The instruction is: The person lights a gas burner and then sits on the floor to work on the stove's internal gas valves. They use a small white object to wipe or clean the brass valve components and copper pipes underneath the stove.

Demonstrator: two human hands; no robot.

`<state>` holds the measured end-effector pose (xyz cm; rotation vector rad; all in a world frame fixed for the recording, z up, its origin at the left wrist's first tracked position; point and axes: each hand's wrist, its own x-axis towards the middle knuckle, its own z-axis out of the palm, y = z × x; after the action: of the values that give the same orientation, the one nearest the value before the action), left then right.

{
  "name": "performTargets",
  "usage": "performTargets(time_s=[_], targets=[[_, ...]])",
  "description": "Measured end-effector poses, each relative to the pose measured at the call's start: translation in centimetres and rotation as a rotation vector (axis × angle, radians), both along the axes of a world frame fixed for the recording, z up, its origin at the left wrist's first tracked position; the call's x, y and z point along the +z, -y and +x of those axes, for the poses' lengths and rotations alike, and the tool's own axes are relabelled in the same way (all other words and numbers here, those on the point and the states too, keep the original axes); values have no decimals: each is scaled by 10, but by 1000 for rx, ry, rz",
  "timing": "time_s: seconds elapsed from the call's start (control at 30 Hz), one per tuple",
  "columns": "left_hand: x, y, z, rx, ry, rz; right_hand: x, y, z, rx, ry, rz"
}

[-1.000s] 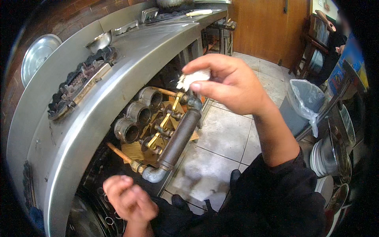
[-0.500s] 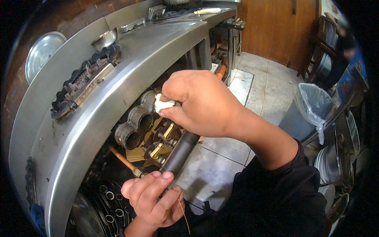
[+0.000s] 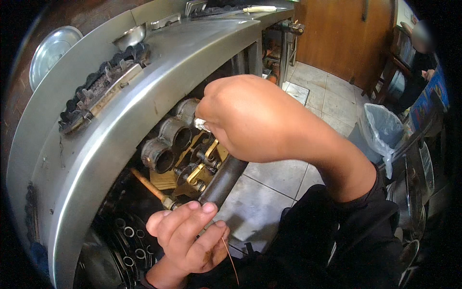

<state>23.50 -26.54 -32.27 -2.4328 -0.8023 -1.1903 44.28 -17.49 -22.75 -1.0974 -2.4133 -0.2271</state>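
Right hand [image 3: 245, 120] pinches a small, crumpled white scrap [image 3: 201, 125] near a round, dark metal tube [image 3: 186, 111]. Left hand [image 3: 190, 241], fingers bent, grips a thin, copper-coloured wire [image 3: 231, 257].

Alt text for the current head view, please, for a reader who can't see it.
A person's right hand pinches a white wad beside brass valve levers and round metal pipe mouths under a steel stove. The left hand, with a thin coppery wire, partly hides a dark pipe.
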Motion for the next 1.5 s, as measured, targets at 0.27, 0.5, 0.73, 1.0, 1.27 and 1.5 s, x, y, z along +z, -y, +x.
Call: performTargets(time_s=[0.27,0.5,0.73,1.0,1.27,1.5], targets=[[-1,-4,1,-34,113,41,16,0,17,27,-163,75],[-2,-6,1,-60,132,55,11,12,46,58,-697,-25],[4,-8,-22,-216,216,9,-42,17,63,436,-1552,-460],[-60,-17,-82,66,979,-295,-64,6,62,592,-1659,-725],[-72,-87,-85,-120,1293,-953,-66,22,47,494,-1595,-583],[-61,-168,-61,-293,1570,-1063,-45,55,28,264,-1004,-259]])
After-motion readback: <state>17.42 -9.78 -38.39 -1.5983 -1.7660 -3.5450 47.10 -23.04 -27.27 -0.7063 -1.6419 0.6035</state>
